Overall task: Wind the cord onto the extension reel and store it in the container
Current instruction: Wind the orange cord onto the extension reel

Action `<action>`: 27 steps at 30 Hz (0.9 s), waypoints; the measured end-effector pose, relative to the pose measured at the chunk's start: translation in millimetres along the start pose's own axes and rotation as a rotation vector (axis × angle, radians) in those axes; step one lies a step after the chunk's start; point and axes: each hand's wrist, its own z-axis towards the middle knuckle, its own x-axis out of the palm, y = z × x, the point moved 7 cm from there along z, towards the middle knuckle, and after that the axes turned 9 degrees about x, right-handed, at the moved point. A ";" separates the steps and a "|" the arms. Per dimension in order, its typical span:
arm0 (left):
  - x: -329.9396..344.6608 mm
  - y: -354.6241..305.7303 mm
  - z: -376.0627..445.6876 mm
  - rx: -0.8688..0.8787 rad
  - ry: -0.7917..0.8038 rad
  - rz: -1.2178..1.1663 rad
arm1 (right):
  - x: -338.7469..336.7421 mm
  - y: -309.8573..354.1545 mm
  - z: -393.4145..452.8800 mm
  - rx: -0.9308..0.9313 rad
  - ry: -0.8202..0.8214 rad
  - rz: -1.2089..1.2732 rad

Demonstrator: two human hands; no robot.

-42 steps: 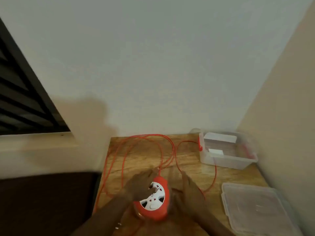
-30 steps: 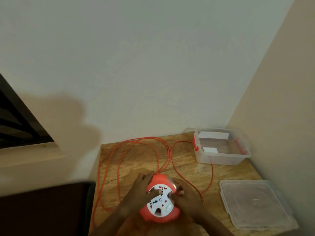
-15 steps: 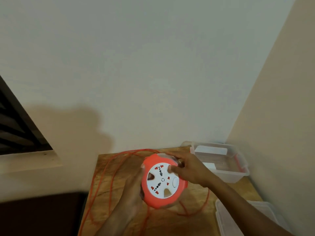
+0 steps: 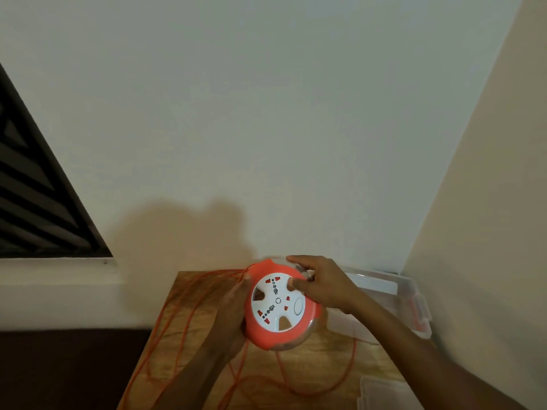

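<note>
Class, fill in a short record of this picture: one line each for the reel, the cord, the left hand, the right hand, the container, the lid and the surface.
reel: orange reel with a white socket face, held up above the table
cord: orange cord lies in loose loops on the table, mostly unwound
left hand: left hand grips the reel's left edge
right hand: right hand grips the reel's upper right rim, thumb on the white face
container: clear container, open, at the table's far right
lid: clear lid lies near right, apart from the container
surface: wooden table

Reel (image 4: 281,304) above table (image 4: 319,362) — container (image 4: 384,303) behind-right, lid (image 4: 381,395) front-right, cord (image 4: 177,315) left.
</note>
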 end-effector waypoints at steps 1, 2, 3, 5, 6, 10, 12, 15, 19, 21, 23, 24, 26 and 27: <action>1.9 -4.0 2.7 -0.011 0.011 0.003 | 0.4 -0.2 0.3 -0.007 -0.001 -0.009; 2.5 -7.8 5.1 -0.014 0.009 0.018 | 1.4 0.0 -0.3 -0.015 -0.010 -0.026; 2.1 -10.8 7.5 -0.014 -0.005 0.044 | 2.4 1.4 -1.6 -0.033 -0.038 -0.062; -0.3 -13.6 14.6 -0.015 -0.032 0.110 | 5.1 9.9 -7.9 -0.142 -0.169 -0.213; -1.2 -15.0 18.6 -0.011 -0.040 0.136 | 10.4 17.0 -14.3 -0.240 -0.233 -0.324; -6.3 -21.9 28.2 0.027 -0.043 0.170 | 58.9 37.6 -35.9 -0.606 -0.251 -0.854; -10.6 -22.1 28.8 0.016 -0.023 0.158 | 73.5 38.7 -34.3 -0.582 -0.175 -0.957; -15.9 -22.2 30.3 0.000 0.009 0.140 | 79.2 48.2 -29.6 -0.575 -0.121 -1.026; -18.3 -29.8 30.5 0.008 0.024 0.132 | 85.3 65.9 -27.0 -0.600 -0.055 -1.108; -18.4 -33.5 27.6 0.015 0.038 0.132 | 86.0 73.6 -26.0 -0.604 -0.044 -1.139; -19.9 -36.9 26.0 0.024 0.040 0.126 | 86.6 79.2 -26.4 -0.604 -0.047 -1.168; -20.8 -38.5 25.9 0.033 0.040 0.122 | 87.7 80.7 -27.2 -0.602 -0.054 -1.185; -23.7 -40.4 25.8 0.047 0.031 0.122 | 88.6 81.1 -28.0 -0.556 -0.080 -1.203; -25.2 -40.8 25.6 0.054 0.021 0.122 | 87.6 80.4 -27.1 -0.502 -0.094 -1.194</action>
